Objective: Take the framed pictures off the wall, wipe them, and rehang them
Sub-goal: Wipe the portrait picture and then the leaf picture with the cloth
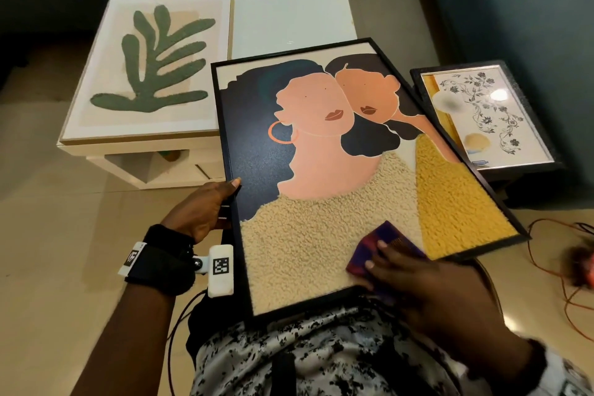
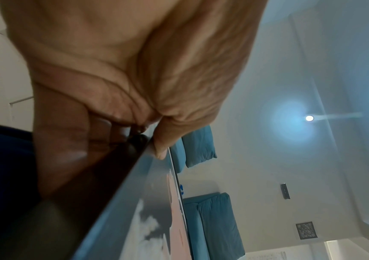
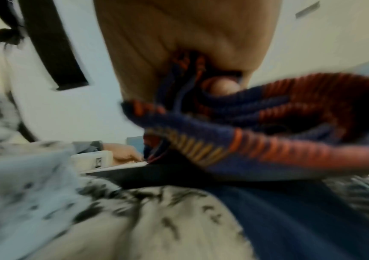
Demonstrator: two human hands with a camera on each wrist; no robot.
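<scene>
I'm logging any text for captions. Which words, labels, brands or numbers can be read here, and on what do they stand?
No readable words or numbers in any view.
White tag on the left wrist camera: a square coded pattern, no letters.
White label on the black wrist strap: a dark mark, too small to read.
Wall plaque: an ornamental pattern, too blurred to read.

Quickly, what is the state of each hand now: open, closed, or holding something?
Left hand: grips the left edge of the black-framed picture.
Right hand: holds the striped cloth on the picture's lower right part.
</scene>
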